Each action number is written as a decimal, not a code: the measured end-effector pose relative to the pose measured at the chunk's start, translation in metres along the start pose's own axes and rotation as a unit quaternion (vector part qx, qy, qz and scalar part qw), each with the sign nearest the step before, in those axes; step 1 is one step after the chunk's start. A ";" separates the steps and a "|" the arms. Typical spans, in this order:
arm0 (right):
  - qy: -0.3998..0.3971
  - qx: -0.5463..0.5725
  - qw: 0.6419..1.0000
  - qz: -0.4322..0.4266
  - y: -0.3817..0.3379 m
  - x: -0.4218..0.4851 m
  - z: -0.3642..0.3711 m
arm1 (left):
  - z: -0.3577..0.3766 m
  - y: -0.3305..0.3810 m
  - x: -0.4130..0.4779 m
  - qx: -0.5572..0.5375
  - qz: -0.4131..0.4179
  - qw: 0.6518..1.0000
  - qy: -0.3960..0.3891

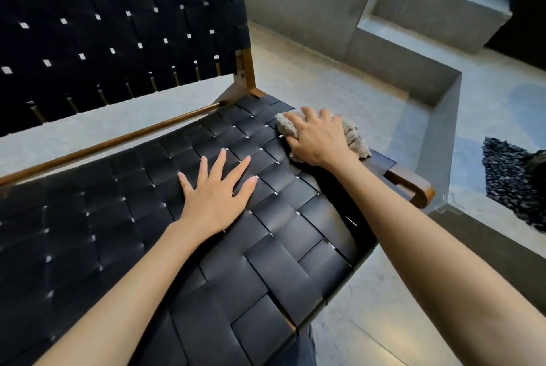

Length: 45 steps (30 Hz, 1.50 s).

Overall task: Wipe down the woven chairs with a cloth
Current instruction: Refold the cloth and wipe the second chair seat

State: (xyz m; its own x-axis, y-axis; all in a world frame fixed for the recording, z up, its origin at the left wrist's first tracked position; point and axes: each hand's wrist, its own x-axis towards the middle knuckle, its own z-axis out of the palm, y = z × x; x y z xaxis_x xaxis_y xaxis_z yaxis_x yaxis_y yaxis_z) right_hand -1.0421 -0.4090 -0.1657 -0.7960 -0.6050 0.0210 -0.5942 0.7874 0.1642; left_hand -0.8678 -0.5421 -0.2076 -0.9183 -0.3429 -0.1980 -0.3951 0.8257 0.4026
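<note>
One left hand (217, 195) flat on woven chair (280, 262), cloth (356, 136) in right hand (317, 138)

Noted black basket-weave straps across the chair seat (266, 247) and backrest (118, 25), warm brown wood along the frame (118, 140), mottled grey-beige with darker streaks on the cloth (354, 135), pale blotchy grey over the floor (310, 76).

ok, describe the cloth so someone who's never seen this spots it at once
Start at the black woven chair seat filling the frame and follow its right edge toward the rear corner. There the right hand grips a crumpled grey cloth, the only pale, fuzzy thing against the dark weave.
</note>
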 end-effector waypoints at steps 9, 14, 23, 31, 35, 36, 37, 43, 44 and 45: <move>0.007 -0.009 0.999 -0.040 -0.048 0.104 0.032 | 0.013 -0.004 0.011 0.033 -0.017 0.999 0.031; 0.021 0.003 0.998 -0.053 -0.059 0.136 0.039 | 0.014 -0.004 0.010 0.029 -0.023 0.999 0.037; 0.016 0.062 0.997 -0.048 -0.052 0.131 0.034 | 0.012 -0.004 0.008 0.017 -0.023 0.999 0.036; -0.003 0.062 0.998 -0.014 -0.011 0.048 0.011 | 0.006 -0.006 0.005 0.020 -0.015 0.999 0.029; 0.014 0.054 0.997 0.045 0.013 -0.015 -0.004 | 0.005 -0.006 -0.002 0.023 -0.016 0.999 0.027; 0.016 0.051 0.996 0.067 0.019 -0.030 -0.008 | 0.005 -0.007 -0.004 0.022 -0.013 0.999 0.029; 0.017 0.052 0.994 0.093 0.025 -0.044 -0.012 | 0.004 -0.010 -0.007 0.021 -0.009 0.999 0.029; 0.043 0.085 0.959 0.266 0.055 -0.109 -0.029 | 0.002 -0.020 -0.019 0.011 0.022 1.000 0.011; 0.052 0.094 0.950 0.292 0.057 -0.117 -0.030 | 0.001 -0.022 -0.021 0.012 0.027 1.000 0.007; 0.064 0.104 0.941 0.317 0.058 -0.124 -0.028 | 0.001 -0.024 -0.023 0.014 0.031 0.999 0.001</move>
State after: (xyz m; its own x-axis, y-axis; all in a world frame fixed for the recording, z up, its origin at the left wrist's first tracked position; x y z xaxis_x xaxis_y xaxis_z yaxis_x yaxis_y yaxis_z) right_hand -0.9746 -0.2922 -0.1308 -0.9854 -0.0052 0.1699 -0.0256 0.9926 -0.1184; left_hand -0.8371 -0.5532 -0.2130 -0.9408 -0.2923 -0.1715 -0.3373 0.8575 0.3884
